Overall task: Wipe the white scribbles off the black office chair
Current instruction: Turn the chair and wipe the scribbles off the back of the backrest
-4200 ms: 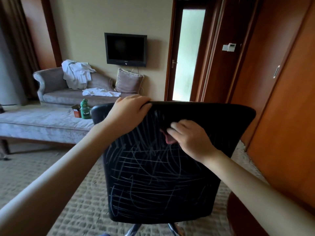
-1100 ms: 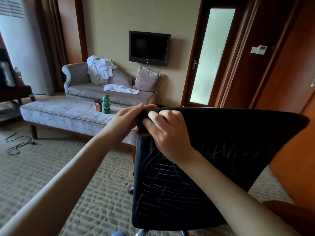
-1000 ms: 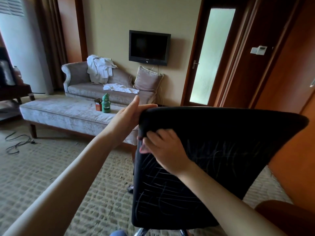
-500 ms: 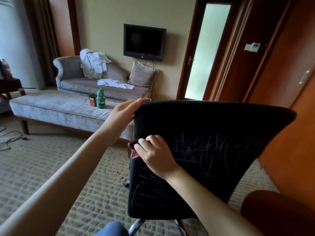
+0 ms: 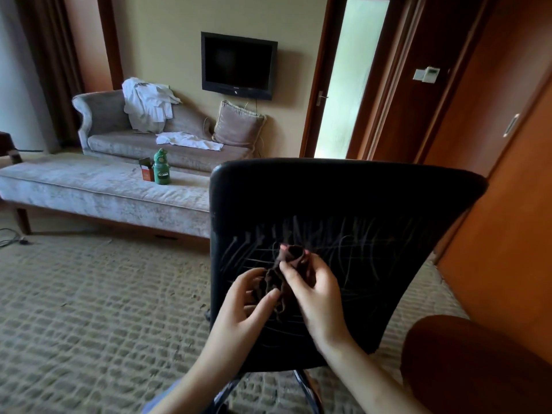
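The black office chair (image 5: pixel 343 198) stands with its backrest facing me. Its upper band is plain black, and white scribbles (image 5: pixel 352 243) cross the middle and lower part. In front of the backrest both hands hold a dark brown cloth (image 5: pixel 283 276) with a pink edge. My left hand (image 5: pixel 248 306) pinches its lower folds between thumb and fingers. My right hand (image 5: pixel 313 291) grips its upper part. The cloth hangs bunched between the hands, off the chair's surface as far as I can tell.
A grey bench (image 5: pixel 98 189) with a green bottle (image 5: pixel 161 167) and a small box stands left of the chair, a sofa (image 5: pixel 134 135) behind it. A wooden wall and door (image 5: pixel 501 180) close in on the right. A round brown seat (image 5: pixel 472 360) sits at lower right.
My left hand has let go of the chair's top edge and come down to the cloth. My right hand has lifted the cloth off the backrest, and both hands now hold it.
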`<state>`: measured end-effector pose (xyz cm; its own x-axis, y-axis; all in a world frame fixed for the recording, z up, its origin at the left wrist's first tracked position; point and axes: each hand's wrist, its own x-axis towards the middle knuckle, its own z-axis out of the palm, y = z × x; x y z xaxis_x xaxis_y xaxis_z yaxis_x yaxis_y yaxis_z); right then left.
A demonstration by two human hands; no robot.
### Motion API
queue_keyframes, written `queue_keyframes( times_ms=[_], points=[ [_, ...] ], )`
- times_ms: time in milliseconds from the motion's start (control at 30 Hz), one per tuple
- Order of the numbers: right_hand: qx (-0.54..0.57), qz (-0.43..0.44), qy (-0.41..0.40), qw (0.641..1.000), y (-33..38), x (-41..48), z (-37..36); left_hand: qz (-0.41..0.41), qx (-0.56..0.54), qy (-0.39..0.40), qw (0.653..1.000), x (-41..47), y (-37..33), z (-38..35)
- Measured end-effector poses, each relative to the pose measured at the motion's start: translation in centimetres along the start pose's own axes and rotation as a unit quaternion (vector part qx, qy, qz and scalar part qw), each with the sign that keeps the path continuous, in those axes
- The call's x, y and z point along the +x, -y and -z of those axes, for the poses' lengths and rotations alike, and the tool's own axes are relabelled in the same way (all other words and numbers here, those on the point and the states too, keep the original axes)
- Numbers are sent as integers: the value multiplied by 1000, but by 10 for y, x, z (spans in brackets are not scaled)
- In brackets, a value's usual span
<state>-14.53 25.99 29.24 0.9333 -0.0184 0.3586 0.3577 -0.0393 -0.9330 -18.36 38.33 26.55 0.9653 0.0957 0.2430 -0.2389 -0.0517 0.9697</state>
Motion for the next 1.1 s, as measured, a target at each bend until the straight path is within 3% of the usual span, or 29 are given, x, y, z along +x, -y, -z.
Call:
queue_keyframes(
  times_ms=[67, 167, 267, 367, 467, 667, 767, 867, 967, 1033, 1100],
  points=[
    [-37, -4, -22, 999, -4, -4, 4, -33, 48, 4, 998, -1, 1, -2],
    [-18, -39, -23, 999, -7, -7, 9, -10, 28, 64, 998, 0, -3, -9],
    [27, -66, 17, 997, -8, -10, 17, 10, 18, 20, 1000, 8, 0, -9],
    [30, -60, 65, 996, -7, -13, 26, 93, -88, 39, 991, 12, -4, -5],
    [21, -46, 60, 997, -8, -13, 34, 137, -205, 52, 968, 14, -10, -6],
    [30, -48, -11, 998, -17, -13, 47, 124, -247, -86, 957, 12, 8, -8],
    [83, -97, -74, 989, -19, -9, 58, 173, -287, -152, 930, 5, 18, -5],
    [81, -111, -82, 987, -19, -8, 65, 240, -192, -137, 942, -4, 31, -3],
    [46, -76, -26, 996, -13, -11, 63, 224, -111, -100, 963, -4, 27, -10],
    [18, -41, 15, 999, -9, -14, 59, 222, -93, -12, 970, -1, 16, -24],
    [6, -30, 31, 999, -5, -17, 54, 261, -112, 104, 953, 1, 7, -38]
  ],
)
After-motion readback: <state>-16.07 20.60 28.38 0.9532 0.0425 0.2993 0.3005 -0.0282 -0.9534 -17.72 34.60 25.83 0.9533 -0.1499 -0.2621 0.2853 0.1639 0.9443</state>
